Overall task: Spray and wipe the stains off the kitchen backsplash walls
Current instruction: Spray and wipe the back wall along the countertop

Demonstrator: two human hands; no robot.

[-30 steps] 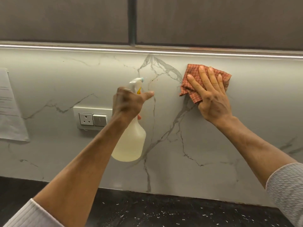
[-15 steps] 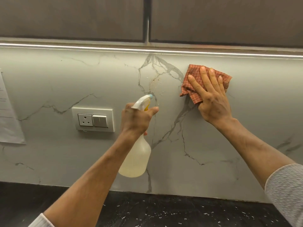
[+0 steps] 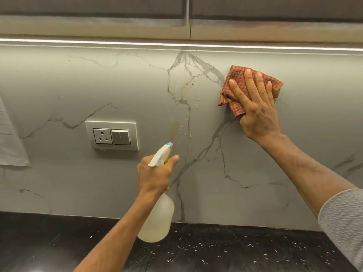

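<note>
The backsplash is pale marble with grey veins. A patch of small brown stains sits near its top centre, with spray droplets running below it. My left hand grips a translucent spray bottle by the neck, its white nozzle with a blue tip pointing up at the wall below the stains. My right hand lies flat on a folded reddish checked cloth, pressing it against the wall to the right of the stains.
A white socket and switch plate is set in the wall left of the bottle. A sheet of paper hangs at the far left. Dark speckled countertop runs along the bottom. Dark upper cabinets with a light strip hang above.
My left hand has lowered the spray bottle down and to the right, uncovering wet droplets on the wall. The cloth and my right hand stay in the same spot.
</note>
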